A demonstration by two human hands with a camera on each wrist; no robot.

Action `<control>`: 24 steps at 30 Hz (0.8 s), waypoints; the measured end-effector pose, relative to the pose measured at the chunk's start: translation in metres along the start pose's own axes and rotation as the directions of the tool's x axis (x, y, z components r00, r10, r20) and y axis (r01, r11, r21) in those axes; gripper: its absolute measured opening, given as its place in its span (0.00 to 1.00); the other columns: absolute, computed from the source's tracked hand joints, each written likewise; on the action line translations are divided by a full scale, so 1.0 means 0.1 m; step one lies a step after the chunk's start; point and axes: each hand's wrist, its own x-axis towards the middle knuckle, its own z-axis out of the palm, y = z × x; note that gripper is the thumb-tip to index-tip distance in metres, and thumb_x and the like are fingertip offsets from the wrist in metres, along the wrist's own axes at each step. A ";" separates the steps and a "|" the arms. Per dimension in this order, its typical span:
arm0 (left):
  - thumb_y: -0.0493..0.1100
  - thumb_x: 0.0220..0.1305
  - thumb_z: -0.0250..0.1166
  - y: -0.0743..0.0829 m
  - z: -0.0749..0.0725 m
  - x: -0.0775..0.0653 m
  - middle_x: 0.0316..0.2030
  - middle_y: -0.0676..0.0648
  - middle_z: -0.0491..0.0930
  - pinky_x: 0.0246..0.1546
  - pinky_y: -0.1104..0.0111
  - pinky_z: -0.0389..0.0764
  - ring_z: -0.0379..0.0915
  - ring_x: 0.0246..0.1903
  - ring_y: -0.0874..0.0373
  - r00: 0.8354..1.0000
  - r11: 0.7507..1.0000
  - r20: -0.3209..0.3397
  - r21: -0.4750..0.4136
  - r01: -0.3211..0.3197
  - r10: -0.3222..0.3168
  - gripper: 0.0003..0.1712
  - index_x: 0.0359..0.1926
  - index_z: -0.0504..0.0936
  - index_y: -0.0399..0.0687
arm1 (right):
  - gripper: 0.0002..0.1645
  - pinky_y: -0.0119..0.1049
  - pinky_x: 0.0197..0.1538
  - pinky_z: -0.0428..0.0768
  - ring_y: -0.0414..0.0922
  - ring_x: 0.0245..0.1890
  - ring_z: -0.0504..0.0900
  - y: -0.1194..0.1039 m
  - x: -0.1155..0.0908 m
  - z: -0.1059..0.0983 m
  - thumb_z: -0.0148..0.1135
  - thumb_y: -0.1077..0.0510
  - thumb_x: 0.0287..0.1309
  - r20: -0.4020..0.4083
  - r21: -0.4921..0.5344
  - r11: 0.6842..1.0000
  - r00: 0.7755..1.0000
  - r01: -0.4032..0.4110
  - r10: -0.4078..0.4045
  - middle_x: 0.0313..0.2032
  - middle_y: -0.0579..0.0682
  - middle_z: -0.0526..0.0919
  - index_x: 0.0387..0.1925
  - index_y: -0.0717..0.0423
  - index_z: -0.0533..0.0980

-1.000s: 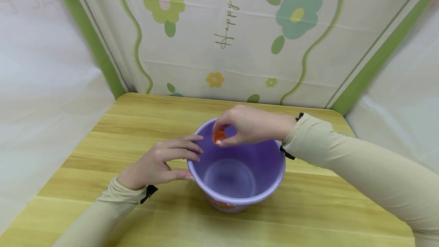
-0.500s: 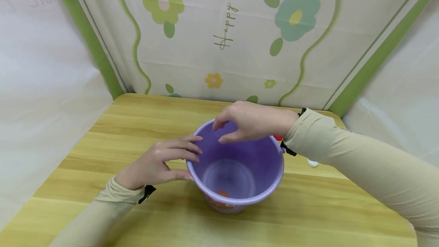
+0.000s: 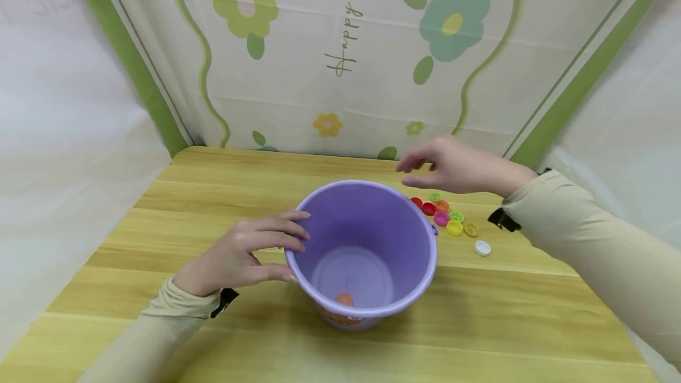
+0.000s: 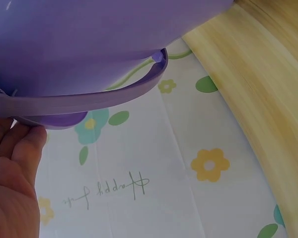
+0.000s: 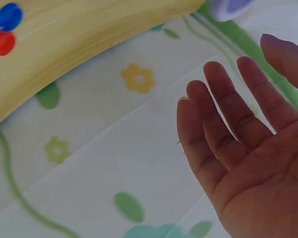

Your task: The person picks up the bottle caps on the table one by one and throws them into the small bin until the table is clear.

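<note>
A purple bucket [image 3: 362, 223] stands on the wooden table, its mouth tilted toward the head camera. My left hand [image 3: 250, 250] holds its left rim, fingertips over the inside and thumb on the outer side. The left wrist view shows the bucket's purple handle [image 4: 89, 101] beside those fingers. Inside, an orange bottle cap [image 3: 344, 299] lies at the bottom, partly hidden by the near rim. My right hand [image 3: 457, 164] hovers beyond the bucket's right side, holding nothing, its fingers loose and spread in the right wrist view. Below it lie several coloured bottle caps [image 3: 442, 218].
A white cap [image 3: 482, 247] lies apart, to the right of the bucket. The right wrist view shows a blue cap [image 5: 9, 17] and a red cap [image 5: 4, 43]. A flowered cloth [image 3: 298, 64] hangs behind the table's far edge [image 3: 287, 152].
The orange cap has left my right hand and now lies in the bucket. That hand has moved right and back, uncovering the caps on the table. My left hand stays on the rim.
</note>
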 end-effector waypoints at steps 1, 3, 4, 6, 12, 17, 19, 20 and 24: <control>0.50 0.61 0.71 0.00 0.00 0.00 0.48 0.40 0.82 0.63 0.56 0.75 0.71 0.61 0.42 1.000 1.000 0.001 0.002 0.001 -0.001 0.21 0.45 0.83 0.37 | 0.12 0.42 0.47 0.86 0.43 0.46 0.82 0.08 -0.06 0.01 0.69 0.53 0.62 -0.006 0.018 0.999 0.999 -0.032 0.032 0.43 0.42 0.85 0.46 0.50 0.84; 0.50 0.61 0.71 0.00 0.00 0.00 0.47 0.41 0.82 0.63 0.56 0.75 0.72 0.61 0.41 1.000 1.000 0.003 0.004 0.001 -0.001 0.21 0.45 0.83 0.37 | 0.12 0.40 0.46 0.87 0.43 0.44 0.84 0.23 -0.18 0.03 0.68 0.54 0.63 -0.012 0.049 0.994 0.995 -0.094 0.094 0.43 0.43 0.85 0.46 0.51 0.84; 0.50 0.61 0.71 0.00 0.00 0.00 0.47 0.41 0.81 0.63 0.56 0.75 0.72 0.61 0.41 1.000 1.000 0.004 0.006 -0.001 0.001 0.21 0.45 0.83 0.37 | 0.12 0.40 0.45 0.87 0.43 0.43 0.84 0.31 -0.24 0.05 0.68 0.54 0.63 -0.014 0.061 0.991 0.992 -0.123 0.124 0.42 0.44 0.86 0.47 0.52 0.84; 0.50 0.61 0.71 0.00 0.00 0.00 0.47 0.41 0.81 0.63 0.56 0.75 0.72 0.61 0.42 1.000 1.000 0.005 0.008 -0.006 0.006 0.21 0.45 0.83 0.37 | 0.12 0.39 0.43 0.87 0.43 0.40 0.85 0.48 -0.36 0.11 0.68 0.55 0.63 -0.022 0.072 0.985 0.987 -0.156 0.158 0.41 0.45 0.86 0.46 0.54 0.84; 0.51 0.62 0.71 -0.01 0.01 0.00 0.47 0.41 0.81 0.64 0.56 0.74 0.72 0.61 0.42 1.000 1.000 0.004 0.006 -0.008 0.008 0.21 0.44 0.83 0.36 | 0.12 0.36 0.39 0.85 0.41 0.36 0.84 0.97 -0.76 0.40 0.68 0.55 0.62 -0.035 0.032 0.964 0.963 -0.265 0.266 0.36 0.43 0.86 0.45 0.56 0.83; 0.51 0.61 0.71 -0.01 0.01 0.00 0.47 0.41 0.81 0.64 0.56 0.74 0.72 0.60 0.42 1.000 1.000 0.001 0.002 -0.005 0.005 0.21 0.44 0.83 0.37 | 0.13 0.37 0.37 0.85 0.42 0.35 0.83 1.26 -1.08 0.67 0.68 0.55 0.62 0.034 0.035 0.938 0.939 -0.344 0.342 0.35 0.43 0.85 0.45 0.60 0.83; 0.51 0.61 0.71 -0.02 0.01 0.00 0.47 0.41 0.82 0.64 0.56 0.74 0.72 0.60 0.41 1.000 1.000 -0.002 0.001 -0.009 0.009 0.21 0.44 0.83 0.37 | 0.14 0.37 0.36 0.85 0.42 0.35 0.83 1.33 -1.19 0.75 0.68 0.54 0.62 0.063 0.034 0.928 0.927 -0.371 0.369 0.34 0.43 0.85 0.44 0.60 0.83; 0.50 0.61 0.71 -0.02 0.01 0.00 0.47 0.40 0.82 0.64 0.56 0.74 0.72 0.60 0.41 1.000 1.000 -0.003 -0.001 -0.009 0.009 0.21 0.44 0.83 0.37 | 0.15 0.37 0.36 0.84 0.42 0.35 0.83 1.36 -1.24 0.79 0.68 0.54 0.62 0.073 0.032 0.924 0.923 -0.381 0.378 0.34 0.43 0.85 0.44 0.60 0.83; 0.50 0.61 0.71 -0.02 0.01 0.00 0.47 0.40 0.81 0.64 0.56 0.74 0.72 0.60 0.40 1.000 1.000 -0.010 -0.011 -0.015 0.015 0.21 0.44 0.83 0.36 | 0.17 0.38 0.37 0.83 0.40 0.34 0.82 1.43 -1.37 0.91 0.69 0.50 0.60 0.092 0.007 0.916 0.913 -0.401 0.398 0.34 0.42 0.84 0.42 0.59 0.84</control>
